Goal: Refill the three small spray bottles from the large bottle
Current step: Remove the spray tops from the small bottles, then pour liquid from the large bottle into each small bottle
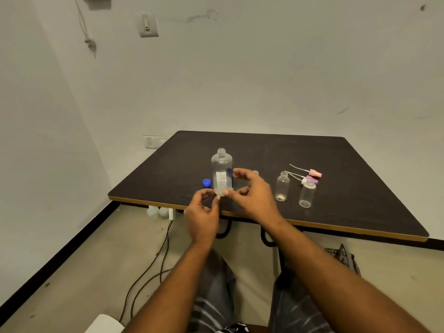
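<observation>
Dark bench (264,150). An uncapped large bottle (222,169) stands upright near its front edge. The right hand (254,198) is loosely spread, thumb at the bottle's base. The left hand (203,212) is loosely curled alongside, holding nothing. Two small bottles (282,186) stand further right.

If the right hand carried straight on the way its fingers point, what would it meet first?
The large bottle, low on its body. Fingertips of the right hand may already touch it; depth unclear.
</observation>
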